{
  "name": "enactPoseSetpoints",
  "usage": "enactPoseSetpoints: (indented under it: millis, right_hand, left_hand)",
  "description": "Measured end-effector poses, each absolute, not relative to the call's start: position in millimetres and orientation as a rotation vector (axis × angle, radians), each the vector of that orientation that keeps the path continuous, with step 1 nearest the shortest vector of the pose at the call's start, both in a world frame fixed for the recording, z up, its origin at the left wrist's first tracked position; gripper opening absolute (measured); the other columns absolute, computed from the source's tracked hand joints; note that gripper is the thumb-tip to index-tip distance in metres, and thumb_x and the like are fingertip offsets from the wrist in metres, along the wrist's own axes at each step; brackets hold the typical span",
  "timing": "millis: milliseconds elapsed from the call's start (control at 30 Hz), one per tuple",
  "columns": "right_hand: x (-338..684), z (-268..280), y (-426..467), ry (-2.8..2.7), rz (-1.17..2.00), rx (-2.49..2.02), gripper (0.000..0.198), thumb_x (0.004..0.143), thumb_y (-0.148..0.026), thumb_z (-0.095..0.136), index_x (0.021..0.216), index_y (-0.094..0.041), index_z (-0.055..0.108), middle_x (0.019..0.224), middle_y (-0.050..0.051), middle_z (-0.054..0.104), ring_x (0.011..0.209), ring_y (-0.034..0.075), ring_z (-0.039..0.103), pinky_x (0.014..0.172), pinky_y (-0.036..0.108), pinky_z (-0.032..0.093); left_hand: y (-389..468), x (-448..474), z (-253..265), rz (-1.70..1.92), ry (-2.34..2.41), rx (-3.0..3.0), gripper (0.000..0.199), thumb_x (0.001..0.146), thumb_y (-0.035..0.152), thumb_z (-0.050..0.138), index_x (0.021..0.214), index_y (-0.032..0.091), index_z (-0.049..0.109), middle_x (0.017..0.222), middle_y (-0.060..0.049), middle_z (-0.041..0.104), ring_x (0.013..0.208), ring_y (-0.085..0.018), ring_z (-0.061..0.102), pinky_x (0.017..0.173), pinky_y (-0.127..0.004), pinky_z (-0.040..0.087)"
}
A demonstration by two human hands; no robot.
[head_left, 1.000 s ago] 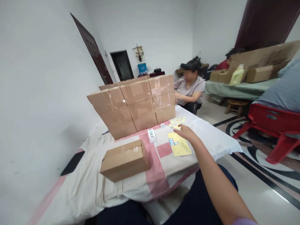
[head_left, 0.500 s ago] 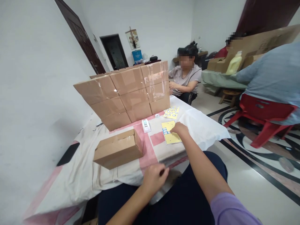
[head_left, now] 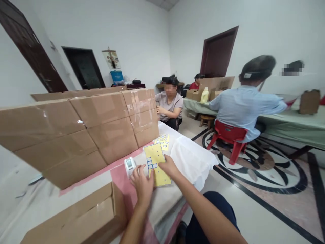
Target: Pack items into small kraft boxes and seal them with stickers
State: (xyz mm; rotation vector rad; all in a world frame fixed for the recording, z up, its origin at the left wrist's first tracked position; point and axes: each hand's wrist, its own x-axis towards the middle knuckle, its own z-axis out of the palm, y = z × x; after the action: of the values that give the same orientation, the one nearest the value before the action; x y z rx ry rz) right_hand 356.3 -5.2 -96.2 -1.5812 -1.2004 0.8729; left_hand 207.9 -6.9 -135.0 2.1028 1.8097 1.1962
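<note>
A yellow card (head_left: 159, 152) with a wavy outline and several blue-outlined squares (head_left: 149, 162) lies on the cloth-covered table. My right hand (head_left: 169, 167) reaches over the card's right edge, fingers closed and tips touching its surface beside the squares. Whatever those fingertips may hold is hidden. At the card's left side is my left hand (head_left: 142, 183), open, its fingers spread and its thumb at the card's edge. Just beyond its fingertips sits a small white device with a display (head_left: 129, 165). Behind lies a second yellow card (head_left: 165, 138) printed with many small shapes.
Stacked cardboard boxes (head_left: 109, 135) form a wall across the table's far side. A closed carton (head_left: 83, 217) stands at front left. Another person (head_left: 172, 105) crouches past the table; a person in light blue (head_left: 241, 105) sits on a red chair (head_left: 230, 132) at right.
My view has swung right and closer to the table. My left hand has risen from near my lap to the card and opened. My right hand has shifted toward the card's right edge.
</note>
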Motion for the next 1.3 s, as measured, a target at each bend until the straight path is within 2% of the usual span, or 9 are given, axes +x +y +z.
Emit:
enactPoseSetpoints:
  millis: [100,200,367,500,733,967,1033,1167,1300]
  right_hand:
    - [347.0,-84.3,-10.6,-1.069,0.943,-1.329,0.042,0.075,-0.023,0.061,0.116,-0.016,0.064,0.115,0.008,0.075,0.100,0.025,0.073,0.083,0.034,0.060]
    - [337.1,-72.0,-19.3,-0.864,0.960,-1.122,0.047,0.066,-0.030,0.076,0.110,-0.017,0.065,0.115,0.010,0.075,0.101,0.030,0.073,0.086,0.041,0.060]
    - [320.9,-61.6,-27.9,-0.807,0.921,-1.135,0.046,0.061,-0.034,0.084,0.101,-0.017,0.069,0.112,0.011,0.076,0.097,0.030,0.074,0.090,0.044,0.059]
    - [307.8,-60.5,-27.3,-0.823,0.964,-1.190,0.046,0.059,-0.031,0.085,0.100,-0.016,0.071,0.106,0.011,0.077,0.093,0.027,0.073,0.089,0.041,0.058]
    - [297.2,-62.1,-29.3,-0.957,0.989,-1.276,0.041,0.066,-0.036,0.082,0.096,-0.013,0.067,0.088,0.009,0.075,0.073,0.022,0.070,0.062,0.031,0.057]
    - [308.4,-71.3,-33.4,-1.033,0.949,-1.214,0.046,0.067,-0.036,0.083,0.105,-0.016,0.068,0.108,0.011,0.076,0.092,0.026,0.072,0.083,0.037,0.058]
    - [312.3,-71.1,-35.2,-1.038,0.924,-1.235,0.047,0.067,-0.036,0.082,0.107,-0.016,0.067,0.110,0.012,0.075,0.094,0.026,0.072,0.084,0.038,0.058]
    - [318.9,-71.2,-37.6,-1.090,0.905,-1.274,0.041,0.068,-0.032,0.079,0.104,-0.015,0.068,0.105,0.010,0.076,0.093,0.026,0.072,0.081,0.036,0.058]
    - [321.4,-71.7,-38.7,-1.212,0.922,-1.297,0.034,0.072,-0.032,0.073,0.101,-0.014,0.069,0.099,0.009,0.077,0.090,0.027,0.072,0.077,0.035,0.058]
  left_hand:
    - [-4.4,202.6,-134.4,1.421,1.754,2.047,0.036,0.094,0.043,0.055,0.120,0.019,0.058,0.132,-0.014,0.052,0.123,-0.034,0.045,0.103,-0.054,0.037]
    - [-7.1,198.3,-131.6,1.588,1.637,2.070,0.038,0.091,0.043,0.060,0.121,0.019,0.060,0.130,-0.016,0.052,0.122,-0.035,0.047,0.103,-0.054,0.037]
    - [-13.3,194.1,-123.8,1.658,1.576,2.049,0.051,0.088,0.047,0.066,0.131,0.021,0.059,0.137,-0.017,0.050,0.127,-0.036,0.044,0.106,-0.053,0.034]
    - [-15.7,193.9,-117.3,1.673,1.524,1.978,0.039,0.087,0.043,0.068,0.121,0.023,0.065,0.134,-0.013,0.056,0.126,-0.034,0.044,0.105,-0.049,0.032]
    - [-20.7,188.6,-113.2,1.660,1.521,1.941,0.029,0.088,0.040,0.069,0.112,0.024,0.068,0.118,-0.010,0.065,0.119,-0.030,0.051,0.099,-0.045,0.032]
    - [-21.2,184.9,-117.3,1.704,1.527,1.949,0.013,0.093,0.034,0.063,0.090,0.026,0.073,0.103,-0.006,0.070,0.107,-0.025,0.057,0.094,-0.042,0.033]
    - [-21.4,184.8,-117.9,1.708,1.516,2.002,0.013,0.092,0.036,0.065,0.086,0.027,0.073,0.100,-0.005,0.071,0.103,-0.024,0.058,0.092,-0.042,0.033]
    - [-22.5,184.8,-118.9,1.704,1.462,2.104,0.016,0.087,0.042,0.070,0.090,0.027,0.073,0.100,-0.005,0.071,0.102,-0.025,0.059,0.092,-0.042,0.033]
    - [-22.7,183.8,-122.1,1.699,1.475,2.192,0.010,0.089,0.034,0.067,0.091,0.026,0.071,0.099,-0.004,0.071,0.100,-0.025,0.059,0.090,-0.042,0.032]
